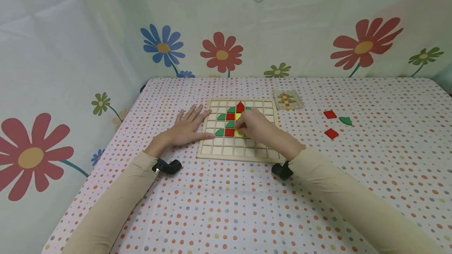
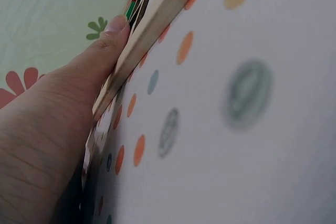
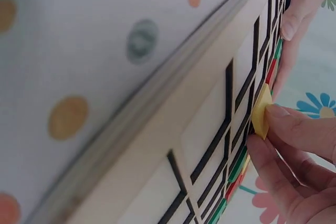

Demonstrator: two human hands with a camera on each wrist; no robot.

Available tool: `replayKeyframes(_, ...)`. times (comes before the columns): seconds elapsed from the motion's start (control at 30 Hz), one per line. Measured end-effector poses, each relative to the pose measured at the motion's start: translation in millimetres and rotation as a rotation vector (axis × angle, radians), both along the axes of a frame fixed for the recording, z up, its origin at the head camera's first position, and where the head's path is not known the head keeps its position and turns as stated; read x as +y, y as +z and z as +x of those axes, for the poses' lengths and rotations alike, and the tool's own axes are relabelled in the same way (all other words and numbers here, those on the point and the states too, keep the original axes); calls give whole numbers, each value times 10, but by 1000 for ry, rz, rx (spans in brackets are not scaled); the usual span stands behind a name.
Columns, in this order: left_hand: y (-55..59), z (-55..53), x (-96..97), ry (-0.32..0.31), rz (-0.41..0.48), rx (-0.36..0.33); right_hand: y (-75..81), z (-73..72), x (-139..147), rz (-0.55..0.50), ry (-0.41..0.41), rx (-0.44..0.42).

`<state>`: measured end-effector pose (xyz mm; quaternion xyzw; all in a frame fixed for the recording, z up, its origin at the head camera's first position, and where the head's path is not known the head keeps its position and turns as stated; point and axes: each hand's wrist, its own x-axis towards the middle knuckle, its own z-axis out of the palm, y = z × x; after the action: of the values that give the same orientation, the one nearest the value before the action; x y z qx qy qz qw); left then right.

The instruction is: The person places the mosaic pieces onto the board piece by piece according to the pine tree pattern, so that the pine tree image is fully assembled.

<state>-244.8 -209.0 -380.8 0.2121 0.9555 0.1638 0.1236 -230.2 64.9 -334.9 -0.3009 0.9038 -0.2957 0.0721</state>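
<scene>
A wooden grid board (image 1: pixel 227 151) lies on the table with red, green and yellow tiles in some of its cells. My right hand (image 1: pixel 259 126) reaches over the middle of the board. In the right wrist view its thumb and fingertips pinch a yellow square tile (image 3: pixel 261 111), which stands tilted at the grid. Left of it in the same row are a red square tile (image 1: pixel 229 132) and a green rounded tile (image 1: pixel 219 132). My left hand (image 1: pixel 187 128) rests spread at the board's left edge, its thumb over the frame. Part of the pattern is hidden under my right hand.
A small pattern card (image 1: pixel 288 100) lies off the board's upper right corner. Farther right on the dotted tablecloth are two loose red tiles (image 1: pixel 331 133) and a green rounded piece (image 1: pixel 345 120). A flowered curtain (image 1: pixel 303 22) hangs behind the table.
</scene>
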Motion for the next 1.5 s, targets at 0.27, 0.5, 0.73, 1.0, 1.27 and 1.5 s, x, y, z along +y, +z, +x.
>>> replayKeyframes(0.27, -5, 25, 10, 6, -8, -7, -70, 26, 17, -6, 19, 46)
replayKeyframes(0.5, -5, 38, 17, 11, -19, -8, -78, 76, 288, -50, 53, 16)
replayKeyframes(0.73, 10, 40, 25, 16, -24, -6, -52, 41, 821, -35, -21, 38)
replayKeyframes(1.0, 9, 30, 9, 17, -37, 6, -69, -170, 1727, 76, -224, 69)
replayKeyframes(1.27, 16, 31, 1, 14, -44, 13, -83, -330, 2209, 231, -299, -57)
replayKeyframes(1.5, 36, 36, 34, 8, -31, 8, -136, -353, 2275, 198, -351, -22)
